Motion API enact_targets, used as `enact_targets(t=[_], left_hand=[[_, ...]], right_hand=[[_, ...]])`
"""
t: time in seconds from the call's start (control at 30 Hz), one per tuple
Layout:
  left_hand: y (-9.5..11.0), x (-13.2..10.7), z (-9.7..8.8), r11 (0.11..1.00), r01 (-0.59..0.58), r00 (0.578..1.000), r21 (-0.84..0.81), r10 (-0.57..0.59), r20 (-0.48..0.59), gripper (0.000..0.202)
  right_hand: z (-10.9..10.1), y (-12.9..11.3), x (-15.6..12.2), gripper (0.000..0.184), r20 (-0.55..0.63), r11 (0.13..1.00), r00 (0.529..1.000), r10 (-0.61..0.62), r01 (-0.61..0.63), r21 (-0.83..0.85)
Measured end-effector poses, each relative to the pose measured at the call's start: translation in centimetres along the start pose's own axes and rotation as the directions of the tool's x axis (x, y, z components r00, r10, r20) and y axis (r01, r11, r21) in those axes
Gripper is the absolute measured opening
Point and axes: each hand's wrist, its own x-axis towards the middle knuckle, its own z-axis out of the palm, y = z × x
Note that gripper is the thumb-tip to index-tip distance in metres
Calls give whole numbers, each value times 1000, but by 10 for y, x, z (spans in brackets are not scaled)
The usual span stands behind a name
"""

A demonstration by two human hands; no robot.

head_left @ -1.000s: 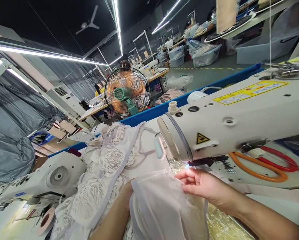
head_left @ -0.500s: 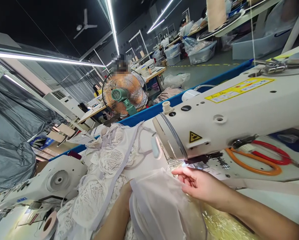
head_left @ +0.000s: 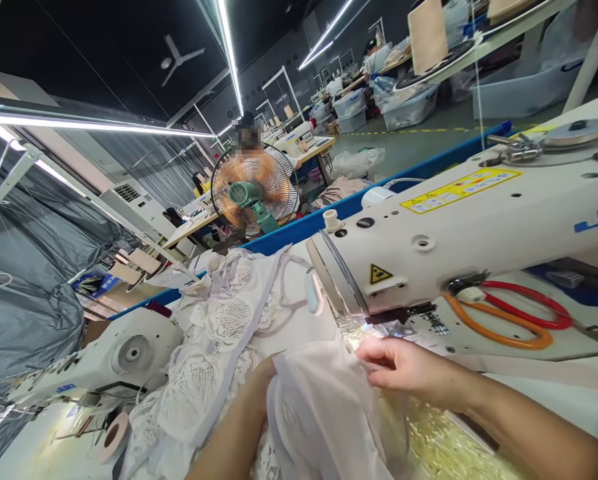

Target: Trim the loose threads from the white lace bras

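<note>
A grey curtain (head_left: 33, 233), creased and faintly shiny, hangs to your left. The white machine (head_left: 459, 247) spans your right, its smooth, rounded head just beyond your right hand and in the way on that side. A smaller machine (head_left: 129, 353) is to your left. Between them, a heap of lace (head_left: 193, 380) covers much of the desk (head_left: 579, 403), beside your left arm: openwork cups, net and flat grey-lilac edging. Past a blue rim (head_left: 299, 223) stands a round wire-caged fan (head_left: 253, 193).

The cloth (head_left: 323, 400) is right in front of you, between your hands, thin, pale and softly folded. Your left hand (head_left: 265, 381) is mostly hidden behind its edge, so its grip can't be told. Your right hand (head_left: 403, 370) is half closed, curled fingertips at the cloth's right edge; you can't tell whether they pinch it. Crinkled, glossy yellowish film (head_left: 449, 440) shows beneath your right arm. Orange and red handles (head_left: 499, 313) loop under the machine; a pinkish roll (head_left: 113, 437) sits left.
</note>
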Motion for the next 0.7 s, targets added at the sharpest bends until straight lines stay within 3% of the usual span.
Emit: enact_targets(t=[0.2,0.3,0.37,0.47,0.53,0.6,0.67,0.7], left_hand=[[10,-8,-18,996,-82,986,-28,85,140,62],[19,-15,-23,980,-160,980,119,143,139,40],[33,-22,-24,940,-210,965,267,155,213,25],[64,-33,-18,817,-311,883,485,60,465,31],[81,-38,-8,750,-399,833,527,57,550,30],[86,-41,9,607,-457,856,650,101,508,22],[75,-41,32,402,-421,905,813,243,349,23],[66,-39,44,325,-381,906,866,319,279,33]], right_hand=[[2,2,-3,40,173,955,984,30,-79,286],[2,2,-5,40,214,938,977,17,-90,335],[3,1,-6,39,223,932,975,4,-85,353],[3,1,-6,36,230,919,973,-23,-70,388],[4,2,-6,35,232,912,972,-40,-60,406],[5,3,-5,35,230,910,972,-48,-52,410],[5,5,-4,35,246,912,968,-53,-54,407],[5,6,-3,36,258,913,965,-54,-56,403]])
